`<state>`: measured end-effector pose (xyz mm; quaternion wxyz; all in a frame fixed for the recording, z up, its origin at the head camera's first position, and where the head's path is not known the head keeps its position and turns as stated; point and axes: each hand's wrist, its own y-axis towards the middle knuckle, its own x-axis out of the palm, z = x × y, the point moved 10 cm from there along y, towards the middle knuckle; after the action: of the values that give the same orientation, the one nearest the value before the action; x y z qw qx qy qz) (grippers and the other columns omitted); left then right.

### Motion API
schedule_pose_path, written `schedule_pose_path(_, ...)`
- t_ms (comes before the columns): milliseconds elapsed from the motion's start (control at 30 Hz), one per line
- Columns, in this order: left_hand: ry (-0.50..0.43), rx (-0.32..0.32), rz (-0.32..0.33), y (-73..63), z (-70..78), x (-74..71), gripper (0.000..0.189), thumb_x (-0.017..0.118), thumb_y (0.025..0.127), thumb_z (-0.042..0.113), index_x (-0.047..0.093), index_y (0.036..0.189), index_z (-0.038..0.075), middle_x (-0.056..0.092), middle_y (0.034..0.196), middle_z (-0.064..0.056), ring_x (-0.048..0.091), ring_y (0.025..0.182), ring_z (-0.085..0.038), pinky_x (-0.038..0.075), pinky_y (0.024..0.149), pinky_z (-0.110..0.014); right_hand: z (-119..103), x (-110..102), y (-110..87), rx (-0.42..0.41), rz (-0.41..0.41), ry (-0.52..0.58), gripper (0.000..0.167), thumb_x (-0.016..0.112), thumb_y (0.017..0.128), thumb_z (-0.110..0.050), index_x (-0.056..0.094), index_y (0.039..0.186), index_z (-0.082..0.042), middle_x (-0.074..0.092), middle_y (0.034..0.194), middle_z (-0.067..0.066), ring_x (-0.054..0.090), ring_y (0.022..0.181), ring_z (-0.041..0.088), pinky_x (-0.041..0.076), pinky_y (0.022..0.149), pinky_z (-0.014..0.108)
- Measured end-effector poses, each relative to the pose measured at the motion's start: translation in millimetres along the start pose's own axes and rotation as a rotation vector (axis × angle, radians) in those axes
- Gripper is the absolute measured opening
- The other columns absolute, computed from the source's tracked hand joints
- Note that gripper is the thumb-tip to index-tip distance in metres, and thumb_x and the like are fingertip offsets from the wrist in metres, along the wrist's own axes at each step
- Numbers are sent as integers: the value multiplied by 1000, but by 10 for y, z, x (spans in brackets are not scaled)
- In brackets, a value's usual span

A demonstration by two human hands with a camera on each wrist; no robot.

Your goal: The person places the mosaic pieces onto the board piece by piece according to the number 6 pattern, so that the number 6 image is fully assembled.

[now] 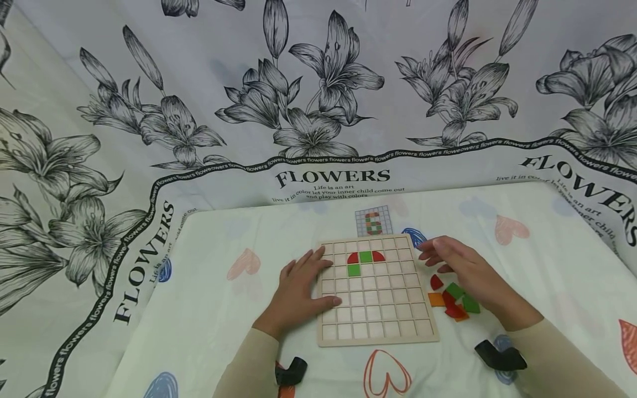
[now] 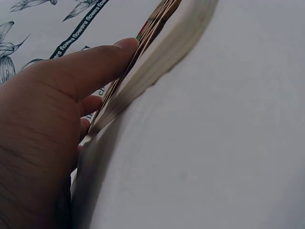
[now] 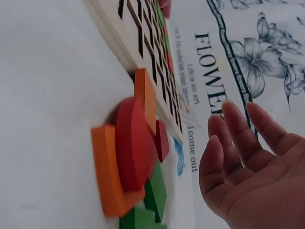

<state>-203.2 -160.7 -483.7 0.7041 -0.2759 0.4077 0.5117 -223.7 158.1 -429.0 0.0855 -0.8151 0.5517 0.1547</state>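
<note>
A light wooden grid board [image 1: 368, 315] lies on the cloth. My left hand [image 1: 298, 287] rests at its left edge, fingers spread, with the thumb lying over the rim; the left wrist view shows the thumb [image 2: 105, 64] along the board's edge. Near the board's top sit a green square [image 1: 365, 256] between two red quarter-round pieces, the left one [image 1: 353, 258] and the right one [image 1: 378, 256], and a second green square [image 1: 354, 270] below the left one. My right hand [image 1: 465, 271] hovers right of the board, fingers loosely bent, holding nothing, beside a loose pile of blocks.
The pile has several red, green and orange pieces, among them an orange block [image 3: 109, 171], a red block [image 3: 133, 143] and a green block [image 3: 156, 191]. A small pattern card [image 1: 359, 224] with a coloured grid figure lies behind the board. A flower-printed cloth [image 1: 239, 132] hangs behind.
</note>
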Motion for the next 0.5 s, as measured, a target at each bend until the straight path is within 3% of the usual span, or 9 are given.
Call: schedule_pose_path(500, -16, 0, 9, -4, -18, -3, 84, 76, 89, 72, 54, 159, 31, 23, 178, 16, 14, 163, -10, 6, 127, -50, 361, -326, -194, 129, 16, -138, 44, 46, 119, -34, 63, 141, 0, 70, 132, 15, 63, 119, 29, 53, 94, 22)
